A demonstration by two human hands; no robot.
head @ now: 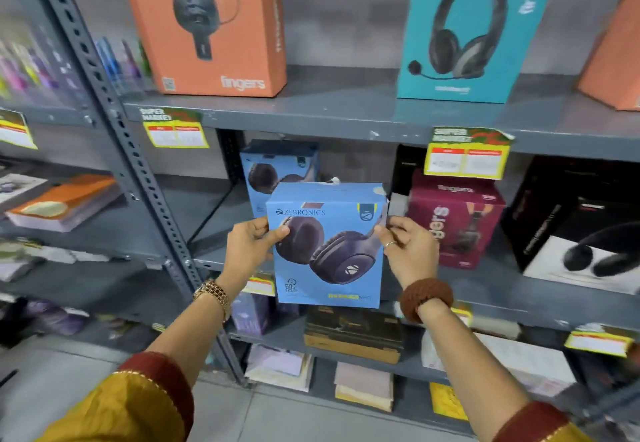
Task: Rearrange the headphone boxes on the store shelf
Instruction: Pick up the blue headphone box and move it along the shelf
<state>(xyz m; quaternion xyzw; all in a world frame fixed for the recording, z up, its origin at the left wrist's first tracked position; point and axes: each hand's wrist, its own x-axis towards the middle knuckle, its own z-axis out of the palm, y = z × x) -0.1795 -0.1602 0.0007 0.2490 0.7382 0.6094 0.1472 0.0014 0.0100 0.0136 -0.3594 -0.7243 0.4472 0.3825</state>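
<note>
I hold a light blue Zebronics headphone box (327, 244) upright in front of the middle shelf (485, 289). My left hand (251, 246) grips its left edge and my right hand (407, 247) grips its right edge. A second identical blue box (277, 168) stands behind it, further back on the same shelf, partly hidden. To the right stand a maroon Fingers box (455, 220) and a black-and-white headphone box (581, 230). On the upper shelf (346, 109) are an orange Fingers box (204, 22) and a teal Fingers box (474, 29).
A slotted grey upright (114, 119) divides this rack from the one at left, which carries books and small packs. Yellow price tags (467, 154) hang on the shelf edges. Lower shelves hold a dark box (353, 334) and stacked paper goods. Another orange box (616, 61) stands at the far right.
</note>
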